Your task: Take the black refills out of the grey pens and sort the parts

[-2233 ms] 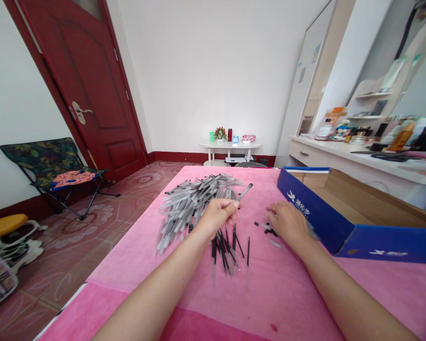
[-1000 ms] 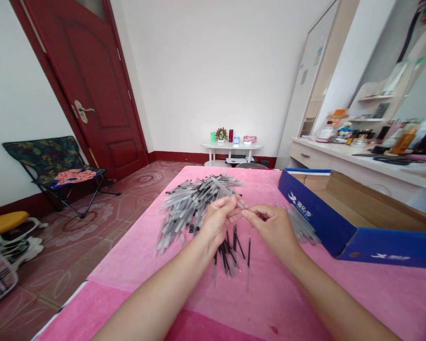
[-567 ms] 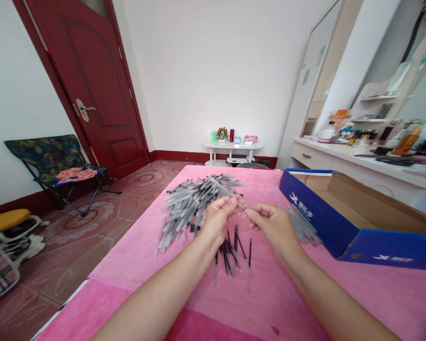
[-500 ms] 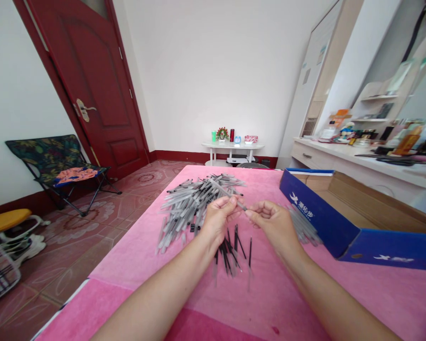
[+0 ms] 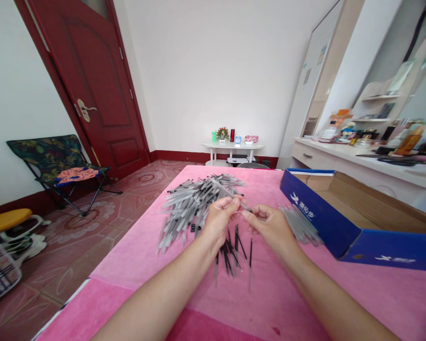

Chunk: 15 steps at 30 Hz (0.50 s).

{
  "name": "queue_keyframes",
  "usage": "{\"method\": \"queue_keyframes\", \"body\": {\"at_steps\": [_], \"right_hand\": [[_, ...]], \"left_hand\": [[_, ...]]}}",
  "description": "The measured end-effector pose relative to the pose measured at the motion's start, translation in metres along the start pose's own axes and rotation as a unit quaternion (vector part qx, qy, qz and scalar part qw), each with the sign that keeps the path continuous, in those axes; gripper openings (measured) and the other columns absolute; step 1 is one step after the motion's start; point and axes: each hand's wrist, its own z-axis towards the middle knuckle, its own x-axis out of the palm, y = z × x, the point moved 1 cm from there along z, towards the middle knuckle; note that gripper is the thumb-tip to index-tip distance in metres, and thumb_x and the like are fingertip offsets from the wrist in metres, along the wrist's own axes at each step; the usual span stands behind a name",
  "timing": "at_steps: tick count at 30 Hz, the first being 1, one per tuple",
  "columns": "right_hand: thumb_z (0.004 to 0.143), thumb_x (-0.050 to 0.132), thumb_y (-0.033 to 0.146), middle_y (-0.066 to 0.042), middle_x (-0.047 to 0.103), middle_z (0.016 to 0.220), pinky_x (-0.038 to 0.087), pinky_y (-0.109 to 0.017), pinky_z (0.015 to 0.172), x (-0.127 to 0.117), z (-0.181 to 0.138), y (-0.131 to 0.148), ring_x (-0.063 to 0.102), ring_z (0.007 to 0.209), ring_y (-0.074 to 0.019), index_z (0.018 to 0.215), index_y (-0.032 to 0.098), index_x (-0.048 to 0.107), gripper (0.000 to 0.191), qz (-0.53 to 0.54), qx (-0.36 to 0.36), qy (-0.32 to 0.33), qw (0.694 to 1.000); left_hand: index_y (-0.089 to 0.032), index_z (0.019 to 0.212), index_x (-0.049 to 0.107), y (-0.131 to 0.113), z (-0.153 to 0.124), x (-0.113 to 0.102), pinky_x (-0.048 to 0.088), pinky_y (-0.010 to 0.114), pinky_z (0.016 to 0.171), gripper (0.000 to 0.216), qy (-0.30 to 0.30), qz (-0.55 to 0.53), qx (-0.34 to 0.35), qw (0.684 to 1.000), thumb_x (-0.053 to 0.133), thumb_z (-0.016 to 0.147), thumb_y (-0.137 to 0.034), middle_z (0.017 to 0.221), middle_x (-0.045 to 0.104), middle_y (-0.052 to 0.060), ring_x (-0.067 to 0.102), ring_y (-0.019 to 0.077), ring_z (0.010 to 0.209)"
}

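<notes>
A grey translucent pen (image 5: 224,190) slants between my hands, its far end reaching over a heap of pen barrels. My left hand (image 5: 218,218) is closed round its middle with thumb and fingers. At its near, darker end, my right hand (image 5: 271,222) pinches with thumb and forefinger; the fingers partly hide the tip. The heap of grey barrels (image 5: 184,208), with black parts among them, lies left of and beyond my left hand. Loose black ink refills (image 5: 228,258) are scattered below my hands. A row of grey pens (image 5: 301,227) rests right of my right hand.
An open blue cardboard box (image 5: 314,213) stands on the pink tablecloth (image 5: 145,270) at the right. Beyond it is a white dresser (image 5: 326,154) with bottles. A small white table (image 5: 213,145) stands by the wall, and a folding chair (image 5: 53,154) at left.
My right hand has shifted slightly left along the pen's end. The pen's tilt and my left hand's grip are nearly the same.
</notes>
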Motion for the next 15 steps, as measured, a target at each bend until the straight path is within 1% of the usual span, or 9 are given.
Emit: {"method": "queue_keyframes", "body": {"at_steps": [2,4,6,8,10,11,13,15], "right_hand": [[0.070,0.054,0.051,-0.001,0.058,0.055,0.040,-0.021,0.040,0.0003,0.0001,-0.0012,0.052,0.042,-0.0105,0.067,0.014,0.057,0.037,0.024,0.038,0.033,0.998],[0.074,0.050,0.051,-0.002,0.059,0.054,0.039,-0.021,0.039,-0.0002,-0.0001,-0.0019,0.050,0.040,-0.0098,0.066,0.013,0.058,0.040,0.020,0.035,0.038,0.998],[0.074,0.053,0.047,-0.002,0.058,0.052,0.038,-0.021,0.041,-0.0013,-0.0004,-0.0026,0.048,0.042,-0.0095,0.061,0.013,0.057,0.036,-0.019,-0.010,0.017,1.000],[0.070,0.060,0.041,-0.001,0.058,0.055,0.039,-0.022,0.046,-0.0022,-0.0005,-0.0038,0.049,0.047,-0.0103,0.061,0.014,0.057,0.028,-0.061,-0.053,-0.022,0.996],[0.063,0.066,0.038,0.000,0.058,0.058,0.040,-0.022,0.049,-0.0024,-0.0001,-0.0054,0.051,0.051,-0.0113,0.062,0.015,0.055,0.026,-0.086,-0.076,-0.058,0.992],[0.062,0.067,0.039,0.000,0.058,0.058,0.040,-0.022,0.050,-0.0021,0.0002,-0.0061,0.051,0.051,-0.0115,0.062,0.016,0.055,0.027,-0.088,-0.075,-0.060,0.992],[0.066,0.061,0.046,0.000,0.057,0.056,0.039,-0.023,0.046,-0.0008,0.0009,-0.0075,0.051,0.047,-0.0113,0.063,0.016,0.055,0.031,-0.061,-0.038,-0.022,0.997],[0.073,0.050,0.052,0.000,0.056,0.052,0.037,-0.022,0.041,0.0004,0.0011,-0.0079,0.049,0.041,-0.0105,0.063,0.016,0.055,0.038,-0.019,0.004,0.027,0.999]], "left_hand": [[-0.015,0.084,0.066,0.0002,0.0003,-0.0003,0.043,0.022,0.065,0.032,-0.002,0.010,0.004,1.000,0.067,0.063,-0.039,0.086,0.064,0.006,0.055,0.0116,0.071],[-0.015,0.084,0.066,0.0009,0.0003,-0.0006,0.043,0.022,0.064,0.032,-0.006,0.020,0.009,1.000,0.067,0.063,-0.040,0.087,0.064,0.006,0.056,0.0117,0.072],[-0.015,0.082,0.067,0.0020,-0.0001,-0.0009,0.043,0.021,0.064,0.032,-0.011,0.024,0.011,1.000,0.067,0.063,-0.040,0.088,0.064,0.006,0.056,0.0119,0.073],[-0.015,0.080,0.067,0.0031,-0.0005,-0.0010,0.043,0.020,0.063,0.030,-0.015,0.022,0.007,1.000,0.067,0.063,-0.041,0.087,0.065,0.006,0.056,0.0112,0.072],[-0.016,0.078,0.068,0.0035,-0.0006,-0.0010,0.043,0.020,0.062,0.029,-0.015,0.017,0.005,1.000,0.066,0.063,-0.041,0.087,0.065,0.005,0.055,0.0100,0.070],[-0.016,0.077,0.068,0.0035,-0.0006,-0.0010,0.043,0.020,0.062,0.028,-0.015,0.017,0.004,1.000,0.066,0.063,-0.040,0.087,0.065,0.005,0.054,0.0098,0.069],[-0.016,0.078,0.067,0.0030,-0.0002,-0.0010,0.042,0.020,0.061,0.028,-0.018,0.017,0.002,1.000,0.067,0.063,-0.040,0.086,0.065,0.005,0.054,0.0102,0.070],[-0.015,0.080,0.067,0.0024,0.0002,-0.0010,0.042,0.019,0.061,0.028,-0.020,0.020,0.002,1.000,0.067,0.064,-0.039,0.086,0.064,0.006,0.054,0.0111,0.073]]}}
